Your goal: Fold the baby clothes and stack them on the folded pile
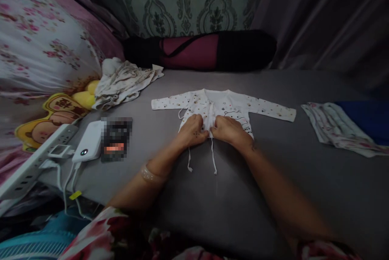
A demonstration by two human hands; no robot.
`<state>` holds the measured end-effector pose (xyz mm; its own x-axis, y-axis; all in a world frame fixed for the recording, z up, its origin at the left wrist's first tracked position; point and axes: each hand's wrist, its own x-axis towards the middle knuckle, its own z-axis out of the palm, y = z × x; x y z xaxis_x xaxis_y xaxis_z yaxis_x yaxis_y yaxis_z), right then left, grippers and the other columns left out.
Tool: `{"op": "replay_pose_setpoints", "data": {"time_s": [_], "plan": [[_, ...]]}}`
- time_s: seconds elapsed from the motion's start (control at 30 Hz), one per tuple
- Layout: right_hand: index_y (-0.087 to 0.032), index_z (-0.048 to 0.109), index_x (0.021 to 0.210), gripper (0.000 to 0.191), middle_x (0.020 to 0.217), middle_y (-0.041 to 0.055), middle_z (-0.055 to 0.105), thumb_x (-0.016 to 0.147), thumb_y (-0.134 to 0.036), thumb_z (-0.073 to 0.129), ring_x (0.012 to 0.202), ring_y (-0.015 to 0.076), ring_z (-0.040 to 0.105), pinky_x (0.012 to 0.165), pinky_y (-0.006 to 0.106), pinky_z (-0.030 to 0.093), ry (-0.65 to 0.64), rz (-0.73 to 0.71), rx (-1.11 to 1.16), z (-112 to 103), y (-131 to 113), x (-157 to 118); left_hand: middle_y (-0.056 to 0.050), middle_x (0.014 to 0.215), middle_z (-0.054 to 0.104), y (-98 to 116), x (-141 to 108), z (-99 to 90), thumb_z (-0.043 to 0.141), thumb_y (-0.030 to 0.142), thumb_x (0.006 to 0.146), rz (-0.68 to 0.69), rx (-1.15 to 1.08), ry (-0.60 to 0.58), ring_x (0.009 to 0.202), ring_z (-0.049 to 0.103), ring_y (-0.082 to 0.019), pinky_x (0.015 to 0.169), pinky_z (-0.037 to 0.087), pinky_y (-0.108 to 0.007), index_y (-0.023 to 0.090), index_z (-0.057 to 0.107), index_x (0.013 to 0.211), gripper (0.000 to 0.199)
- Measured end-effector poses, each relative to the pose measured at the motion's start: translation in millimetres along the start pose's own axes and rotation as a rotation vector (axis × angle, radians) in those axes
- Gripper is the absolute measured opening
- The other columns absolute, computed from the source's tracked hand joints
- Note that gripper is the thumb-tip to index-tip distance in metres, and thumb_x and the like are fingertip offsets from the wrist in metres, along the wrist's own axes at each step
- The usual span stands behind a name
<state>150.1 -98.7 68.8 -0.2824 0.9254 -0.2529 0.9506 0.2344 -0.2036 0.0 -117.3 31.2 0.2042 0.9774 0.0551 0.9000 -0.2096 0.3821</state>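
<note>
A small white printed shirt (219, 104) lies spread on the grey sheet, its two sleeves stretched out to the sides. My left hand (194, 131) is closed on the lower front of the shirt, left of its middle. Close beside it, my right hand (228, 130) grips the front edge with curled fingers. Two white ties (214, 158) hang down from the shirt toward me, one below each hand. The cloth inside my fingers is hidden.
Crumpled cloths (124, 83) lie at the back left, folded clothes (337, 128) at the right. A white power bank (88, 142), a blurred dark object (116, 139) and a power strip (36, 162) are at the left. A long black-and-maroon bag (194, 52) lies along the wall.
</note>
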Motion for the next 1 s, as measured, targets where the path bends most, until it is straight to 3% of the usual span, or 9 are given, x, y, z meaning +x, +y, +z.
{"op": "replay_pose_setpoints", "data": {"time_s": [0.13,0.2,0.37,0.53,0.63,0.8,0.87,1.0], "plan": [[-0.017,0.069,0.103,0.026,0.107,0.0151,0.070,0.083,-0.020,0.053,0.100,0.0265,0.066,0.075,0.031,0.047,0.001,-0.012,-0.022,-2.6,2.8,1.9,-0.007,0.094,0.059,2.5,-1.4,1.7,0.060,0.029,0.075,-0.029,0.026,0.018,0.092,0.057,-0.022,0.081,0.047,-0.033,0.020,0.054,0.092,0.020],[-0.018,0.070,0.093,0.021,0.096,0.0128,0.073,0.079,-0.017,0.055,0.092,0.0245,0.067,0.071,0.029,0.048,-0.036,-0.043,0.039,-3.4,10.5,7.4,-0.008,0.093,0.059,2.8,-1.8,1.8,0.058,0.027,0.076,-0.031,0.068,0.035,0.092,0.058,-0.022,0.081,0.047,-0.033,0.019,0.057,0.092,0.017],[-0.017,0.068,0.080,0.013,0.065,0.0050,0.068,0.077,-0.013,0.055,0.061,0.0173,0.067,0.057,0.025,0.050,-0.249,-0.007,0.512,-0.5,36.5,24.2,-0.009,0.088,0.062,4.0,-1.6,-2.0,0.051,0.019,0.080,-0.035,0.113,0.009,0.085,0.061,-0.021,0.078,0.048,-0.032,0.017,0.064,0.086,0.015],[-0.018,0.067,0.075,0.013,0.067,0.0032,0.068,0.077,-0.011,0.056,0.059,0.0154,0.066,0.057,0.024,0.053,-0.244,0.048,0.747,-4.8,50.0,24.6,-0.009,0.088,0.066,4.8,-0.3,-7.2,0.054,0.019,0.078,-0.021,0.096,0.012,0.083,0.062,-0.019,0.078,0.048,-0.030,0.016,0.068,0.083,0.016],[-0.017,0.066,0.076,0.018,0.067,0.0037,0.067,0.078,-0.008,0.051,0.058,0.0130,0.063,0.059,0.024,0.053,-0.262,0.044,0.902,-14.3,54.1,19.7,-0.006,0.077,0.067,4.9,2.3,-17.4,0.054,0.018,0.076,-0.097,-0.046,0.002,0.075,0.061,-0.017,0.074,0.047,-0.029,0.016,0.069,0.078,0.015],[-0.018,0.068,0.085,0.022,0.070,0.0038,0.066,0.079,-0.008,0.049,0.056,0.0112,0.058,0.055,0.021,0.050,-0.229,0.068,1.144,-29.4,60.0,14.5,-0.004,0.073,0.066,6.5,10.7,-35.3,0.053,0.019,0.076,-0.233,-0.290,0.164,0.067,0.056,-0.013,0.066,0.044,-0.026,0.014,0.068,0.081,0.017],[-0.018,0.069,0.086,0.021,0.068,0.0033,0.065,0.077,-0.010,0.051,0.053,0.0104,0.055,0.052,0.020,0.048,-0.228,0.060,1.220,-31.7,61.0,14.6,-0.003,0.073,0.065,10.9,14.0,-35.0,0.052,0.019,0.076,-0.206,-0.340,0.168,0.066,0.055,-0.013,0.063,0.043,-0.025,0.013,0.067,0.082,0.017],[-0.018,0.068,0.082,0.018,0.065,0.0012,0.062,0.073,-0.010,0.054,0.052,0.0089,0.051,0.050,0.019,0.045,-0.236,-0.009,1.435,-28.1,58.8,19.4,-0.003,0.071,0.064,26.4,17.7,-21.3,0.051,0.017,0.079,-0.074,-0.355,0.067,0.064,0.054,-0.012,0.063,0.041,-0.024,0.012,0.068,0.085,0.019]]}}
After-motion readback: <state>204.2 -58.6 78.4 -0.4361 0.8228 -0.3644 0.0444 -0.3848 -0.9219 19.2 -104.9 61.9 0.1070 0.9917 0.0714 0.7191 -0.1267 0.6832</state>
